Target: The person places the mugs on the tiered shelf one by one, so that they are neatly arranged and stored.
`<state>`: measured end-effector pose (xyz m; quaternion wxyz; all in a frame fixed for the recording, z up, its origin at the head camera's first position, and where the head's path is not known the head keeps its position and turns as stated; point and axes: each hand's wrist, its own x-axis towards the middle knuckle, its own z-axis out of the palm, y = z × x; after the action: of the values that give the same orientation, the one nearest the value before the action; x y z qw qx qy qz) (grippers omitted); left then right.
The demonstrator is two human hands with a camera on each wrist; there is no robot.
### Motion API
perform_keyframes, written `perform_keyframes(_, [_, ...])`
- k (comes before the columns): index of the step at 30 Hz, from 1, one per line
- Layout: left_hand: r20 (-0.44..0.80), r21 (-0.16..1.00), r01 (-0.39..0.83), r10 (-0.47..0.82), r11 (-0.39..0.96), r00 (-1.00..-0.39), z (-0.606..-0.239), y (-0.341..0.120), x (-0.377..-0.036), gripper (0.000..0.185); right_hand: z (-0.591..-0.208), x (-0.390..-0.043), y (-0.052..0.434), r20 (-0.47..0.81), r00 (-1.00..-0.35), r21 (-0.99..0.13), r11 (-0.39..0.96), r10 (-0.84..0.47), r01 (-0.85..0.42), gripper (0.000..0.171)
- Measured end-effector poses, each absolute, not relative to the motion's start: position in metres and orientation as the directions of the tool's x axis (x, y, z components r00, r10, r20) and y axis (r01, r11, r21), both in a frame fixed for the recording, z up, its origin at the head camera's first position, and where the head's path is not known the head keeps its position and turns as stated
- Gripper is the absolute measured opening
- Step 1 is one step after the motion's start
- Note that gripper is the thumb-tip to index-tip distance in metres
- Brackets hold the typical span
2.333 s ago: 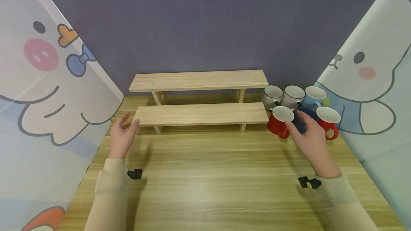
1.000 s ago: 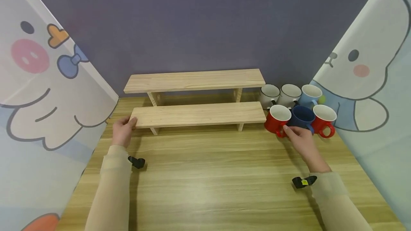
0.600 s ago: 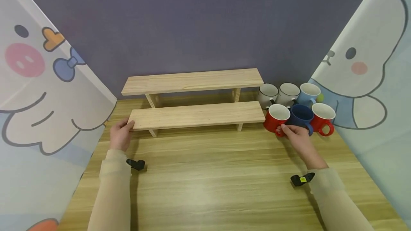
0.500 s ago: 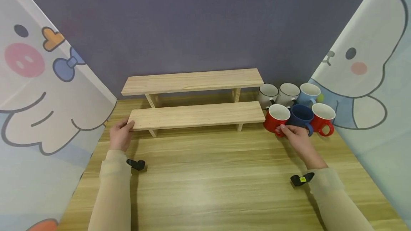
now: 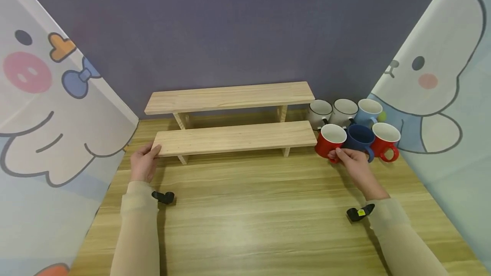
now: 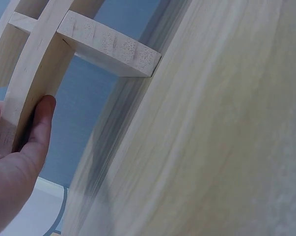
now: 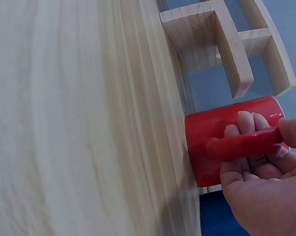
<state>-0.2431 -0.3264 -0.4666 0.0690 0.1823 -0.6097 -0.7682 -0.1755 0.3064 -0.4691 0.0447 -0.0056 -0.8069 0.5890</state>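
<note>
My right hand (image 5: 350, 161) grips the handle of a red mug (image 5: 330, 140) that stands on the table right of a two-step wooden shelf (image 5: 234, 137). In the right wrist view my fingers (image 7: 248, 130) pass through the handle of the red mug (image 7: 221, 132) and the thumb lies on top of it. My left hand (image 5: 142, 163) holds the left end of the lower shelf board; the left wrist view shows the thumb (image 6: 40, 128) pressed against the board's edge (image 6: 32, 83).
Behind the red mug stand a dark blue mug (image 5: 360, 137), a second red mug (image 5: 385, 142), two white mugs (image 5: 320, 113) and a light blue mug (image 5: 369, 112). Cartoon-printed panels (image 5: 57, 110) close in both sides, with a purple wall behind. The wooden table (image 5: 249, 208) stretches out in front.
My left hand came forward and took hold of the lower board's end. My right hand shifted from the dark blue mug to the handle of the left red mug.
</note>
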Motion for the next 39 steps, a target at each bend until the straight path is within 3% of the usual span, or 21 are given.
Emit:
perform_keyframes(11, [-0.214, 0.948, -0.117, -0.32, -0.297, -0.923, -0.471, -0.328, -0.242, 0.064, -0.472, -0.173, 0.306, 0.063, -0.993, -0.933, 0.358, 0.095, -0.025, 0.045])
perform_keyframes(21, [-0.202, 0.946, -0.094, -0.336, -0.31, -0.92, -0.473, -0.327, -0.243, 0.062, -0.472, -0.169, 0.301, 0.135, -0.982, -0.952, 0.293, 0.132, -0.092, 0.041])
perform_keyframes(39, [-0.251, 0.912, -0.11, -0.324, -0.395, -0.912, -0.472, -0.328, -0.247, 0.066, -0.417, -0.152, 0.283, 0.183, -0.972, -0.943, 0.305, 0.146, -0.132, 0.042])
